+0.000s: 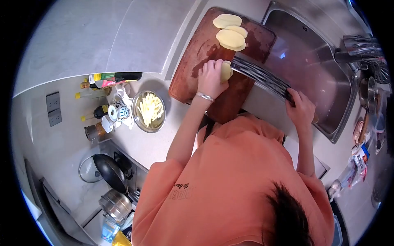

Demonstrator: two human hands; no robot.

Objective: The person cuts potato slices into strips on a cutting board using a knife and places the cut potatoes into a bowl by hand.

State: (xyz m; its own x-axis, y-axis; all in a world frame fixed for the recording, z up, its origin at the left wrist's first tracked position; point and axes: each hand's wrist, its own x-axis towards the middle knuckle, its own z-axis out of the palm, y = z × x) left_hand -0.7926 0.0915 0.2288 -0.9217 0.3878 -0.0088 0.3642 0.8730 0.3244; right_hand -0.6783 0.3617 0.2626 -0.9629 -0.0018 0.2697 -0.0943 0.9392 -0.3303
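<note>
My right hand [301,108] is closed around the handle end of a kitchen knife [260,74], whose blade looks dark and streaked. The blade's far end is at the right side of a peeled potato piece [226,71]; whether it has cut in, I cannot tell. My left hand [211,78], with a silver bracelet at the wrist, holds that piece down on the brown cutting board [191,78]. Beyond it on the board lie several pale potato slices [230,39], some overlapping. Wet patches show on the board's surface.
A steel sink [320,82] adjoins the board on the right. To the left stands a glass bowl [148,111] of pale cut strips, beside a patterned jar [118,111] and several bottles [92,94]. A black wok [110,172] and a steel pot [115,205] are lower left.
</note>
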